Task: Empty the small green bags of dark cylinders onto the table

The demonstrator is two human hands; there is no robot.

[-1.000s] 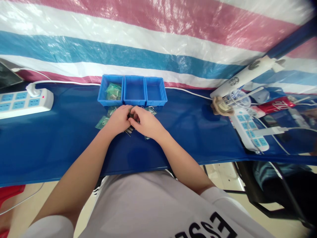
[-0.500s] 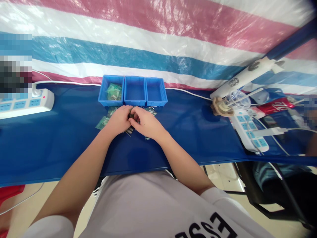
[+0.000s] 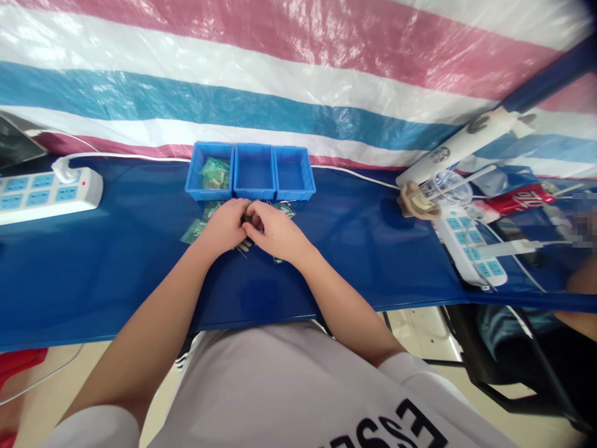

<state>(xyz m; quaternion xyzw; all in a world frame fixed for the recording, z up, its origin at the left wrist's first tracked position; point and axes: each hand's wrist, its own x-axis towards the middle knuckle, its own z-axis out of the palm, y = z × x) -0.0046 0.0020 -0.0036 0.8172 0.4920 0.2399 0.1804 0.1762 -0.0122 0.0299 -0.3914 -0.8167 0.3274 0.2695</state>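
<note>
My left hand (image 3: 227, 225) and my right hand (image 3: 278, 231) meet over the table just in front of the blue bins. Their fingers are curled and closed together, and whatever they pinch is mostly hidden; only a small dark bit shows between them. Small clear-green plastic bags (image 3: 194, 231) with metal pieces lie beside my left hand. Below the hands, several thin metal pieces (image 3: 243, 247) stick out on the table. Another small bag with metal parts (image 3: 285, 209) lies behind my right hand.
Three joined blue bins (image 3: 254, 194) stand at the back; the left one holds a green plastic bag (image 3: 216, 172) of metal parts. Power strips sit at left (image 3: 88, 193) and right (image 3: 466, 249). A brown cup-like holder (image 3: 415, 202) and a red package (image 3: 517, 202) are at right, near another person's arm (image 3: 583, 280).
My hands stay almost still, closed together in the same place. At the right edge, the other person's arm has come further into view.
</note>
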